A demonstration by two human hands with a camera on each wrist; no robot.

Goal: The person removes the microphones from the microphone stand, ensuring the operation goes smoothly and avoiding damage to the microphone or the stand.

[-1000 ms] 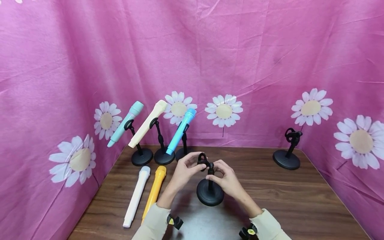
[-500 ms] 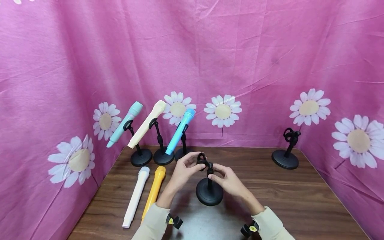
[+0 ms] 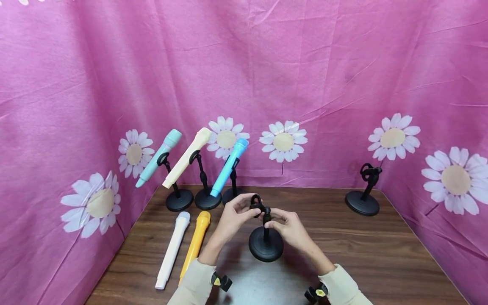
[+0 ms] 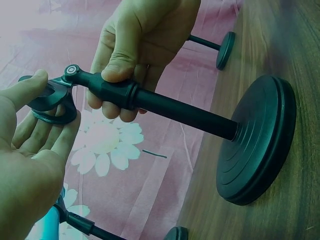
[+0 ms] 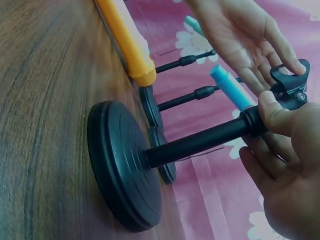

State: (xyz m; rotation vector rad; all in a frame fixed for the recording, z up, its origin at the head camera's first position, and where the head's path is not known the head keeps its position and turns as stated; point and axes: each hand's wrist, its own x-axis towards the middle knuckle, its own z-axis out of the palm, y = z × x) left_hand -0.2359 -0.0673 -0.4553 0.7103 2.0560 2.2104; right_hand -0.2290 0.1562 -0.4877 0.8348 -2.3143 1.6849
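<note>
A black microphone stand stands upright on the table between both hands, its round base flat on the wood. My left hand pinches the clip at its top between thumb and fingers. Just below the joint, my right hand grips the neck of the pole, thumb on the near side and fingers behind. The clip holds no microphone. On the table left of my left arm lie a white microphone and a yellow microphone, the latter partly hidden by the sleeve.
At the back left, stands hold a mint microphone, a cream microphone and a blue microphone. Another black stand with a bare clip is at the back right. A pink flowered cloth hangs behind the wooden table.
My right hand has shifted slightly on the neck of the stand. The left hand keeps its pinch on the clip, and the stand stays in about the same place.
</note>
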